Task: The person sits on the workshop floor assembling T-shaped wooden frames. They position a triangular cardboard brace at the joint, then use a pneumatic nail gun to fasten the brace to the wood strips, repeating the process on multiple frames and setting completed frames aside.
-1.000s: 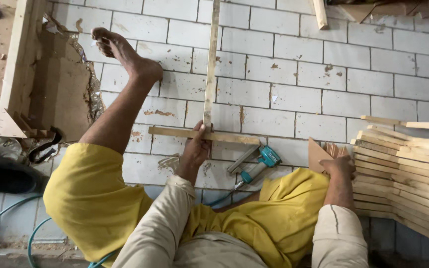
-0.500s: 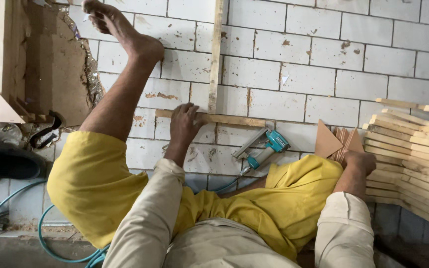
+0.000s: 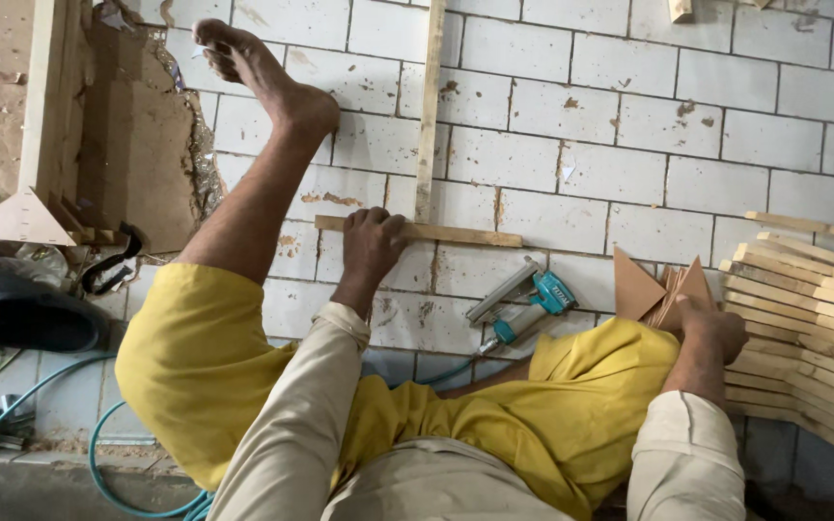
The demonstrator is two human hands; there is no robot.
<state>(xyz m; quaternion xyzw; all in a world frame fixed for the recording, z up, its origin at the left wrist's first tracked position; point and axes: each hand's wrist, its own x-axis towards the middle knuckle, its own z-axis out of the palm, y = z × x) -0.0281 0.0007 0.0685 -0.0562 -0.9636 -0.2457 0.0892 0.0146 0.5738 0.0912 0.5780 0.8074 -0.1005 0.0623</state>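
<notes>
Reaching forward, left arm: the left hand (image 3: pixel 375 241) stretches out from a beige sleeve, palm down, onto the floor of white rectangular tiles (image 3: pixel 571 135).
Left fingers: curled together over the short pale wooden strip (image 3: pixel 420 232), pressing its left part against the tiles.
Short strip: lies crosswise on the floor, its middle meeting the near end of the long pale wooden slat (image 3: pixel 429 106), which runs straight away from the person; the two form a T.
Right arm: bent at the person's side, the right hand (image 3: pixel 711 328) low beside the yellow-clad knee.
Right fingers: closed over the small stack of triangular brown cardboard-like pieces (image 3: pixel 651 289); whether they grip or merely rest I cannot tell.
Triangular pieces: stand on the floor between the knee and the pile of pale wooden slats (image 3: pixel 808 318), just beside that pile.
Nail gun: a teal and grey pneumatic stapler (image 3: pixel 523 304) lies on the tiles between the two hands, its teal hose (image 3: pixel 127 482) trailing back under the legs.
Leg: the bare left foot (image 3: pixel 253 68) is stretched out on the tiles, left of the long slat.
</notes>
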